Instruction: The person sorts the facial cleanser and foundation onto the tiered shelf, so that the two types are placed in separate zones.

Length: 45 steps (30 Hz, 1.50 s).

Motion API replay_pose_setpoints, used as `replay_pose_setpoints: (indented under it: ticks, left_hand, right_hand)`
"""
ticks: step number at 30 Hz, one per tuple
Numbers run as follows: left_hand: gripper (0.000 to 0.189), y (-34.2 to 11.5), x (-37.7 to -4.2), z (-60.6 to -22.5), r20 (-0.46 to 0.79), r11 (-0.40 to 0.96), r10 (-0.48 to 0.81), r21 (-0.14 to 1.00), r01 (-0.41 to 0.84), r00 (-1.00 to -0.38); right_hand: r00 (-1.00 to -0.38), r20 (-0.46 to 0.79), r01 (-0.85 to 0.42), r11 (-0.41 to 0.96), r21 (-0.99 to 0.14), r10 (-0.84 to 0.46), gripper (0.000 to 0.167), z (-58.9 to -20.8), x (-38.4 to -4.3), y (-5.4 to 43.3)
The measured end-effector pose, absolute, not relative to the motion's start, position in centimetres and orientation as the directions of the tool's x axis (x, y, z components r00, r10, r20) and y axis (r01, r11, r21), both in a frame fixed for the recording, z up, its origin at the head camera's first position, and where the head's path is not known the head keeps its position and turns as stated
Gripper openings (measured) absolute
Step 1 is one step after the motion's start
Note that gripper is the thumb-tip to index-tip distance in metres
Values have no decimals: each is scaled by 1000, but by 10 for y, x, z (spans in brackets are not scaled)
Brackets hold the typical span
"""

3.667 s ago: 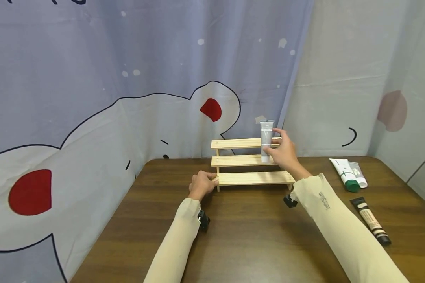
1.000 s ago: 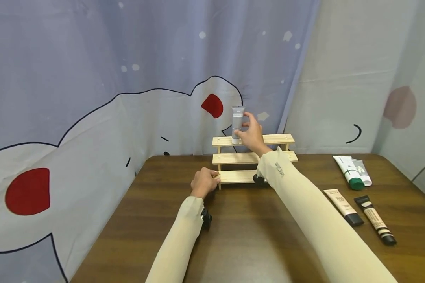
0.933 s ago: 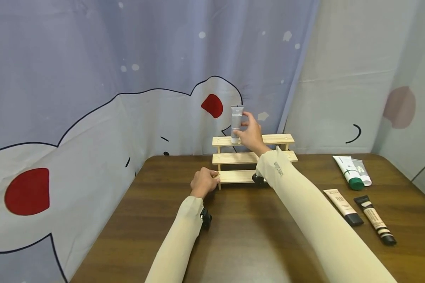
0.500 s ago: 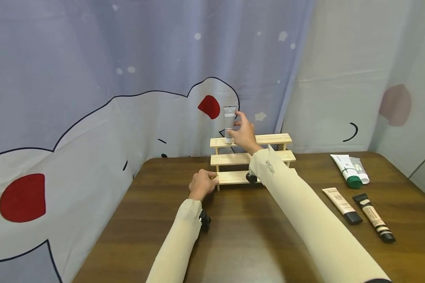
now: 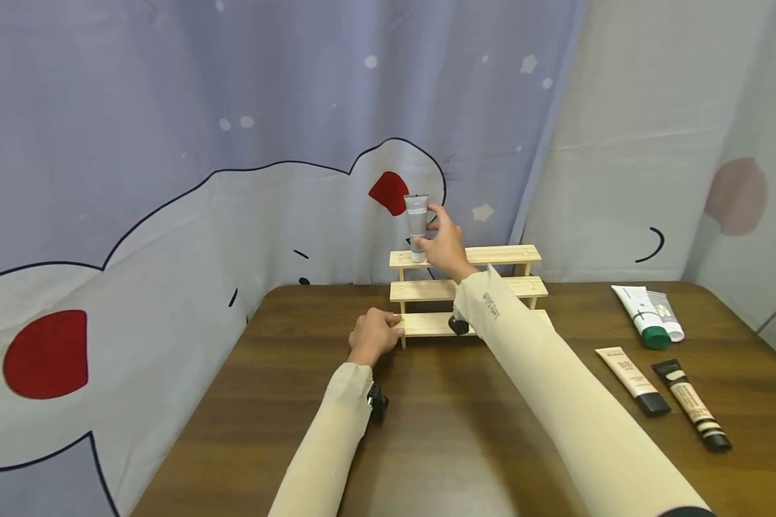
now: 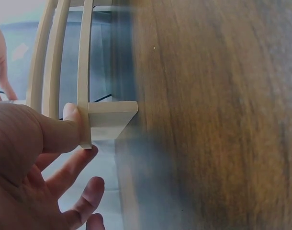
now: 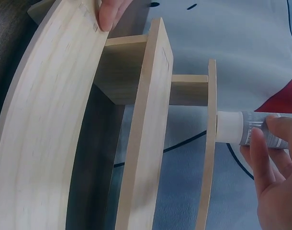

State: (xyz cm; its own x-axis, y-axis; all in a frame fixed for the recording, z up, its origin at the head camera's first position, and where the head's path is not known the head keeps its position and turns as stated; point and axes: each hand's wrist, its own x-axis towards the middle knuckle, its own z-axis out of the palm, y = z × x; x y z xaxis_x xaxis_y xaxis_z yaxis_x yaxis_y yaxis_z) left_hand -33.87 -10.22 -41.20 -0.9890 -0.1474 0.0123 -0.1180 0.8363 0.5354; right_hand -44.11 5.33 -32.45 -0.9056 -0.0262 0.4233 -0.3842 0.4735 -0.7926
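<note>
A grey squeeze tube [image 5: 417,219] with a white cap stands cap-down at the left part of the top tier of a three-tier wooden shelf [image 5: 504,255]. My right hand [image 5: 447,246] pinches this tube between thumb and fingers from the right side. In the right wrist view the white cap [image 7: 230,127] meets the top board. My left hand [image 5: 371,334] grips the left end of the lowest board; the left wrist view shows the thumb [image 6: 64,134] on one face of that board and a fingertip at the other.
On the wooden table [image 5: 284,402], to the right, lie a beige tube with black cap [image 5: 632,380], a black-and-beige tube [image 5: 692,404], a white tube with green cap [image 5: 641,316] and a grey tube [image 5: 666,316] partly behind it. A patterned curtain [image 5: 284,222] hangs behind the shelf.
The right hand has carried the grey tube from near the middle tier up to the top tier, then left along it; over the last half second it barely moves. The left hand stays put.
</note>
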Motion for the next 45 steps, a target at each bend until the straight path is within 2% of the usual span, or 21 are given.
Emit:
replay_pose_setpoints:
  ticks: [13,35,45]
  left_hand:
    - [30,-99,-339,-413,-5,832,-155,538,-133,-988]
    - [31,-97,-345,-417,-1,834,-128,541,-108,-992]
    - [31,-103,-345,-415,5,823,-121,560,-98,-993]
  right_hand:
    - [-899,436,-395,477,-785,-27,71,-324,-439,54]
    - [-923,381,-356,486,-798,-50,61,-331,-439,63]
    - [-914,398,-384,501,-776,-83,59,-324,-434,78]
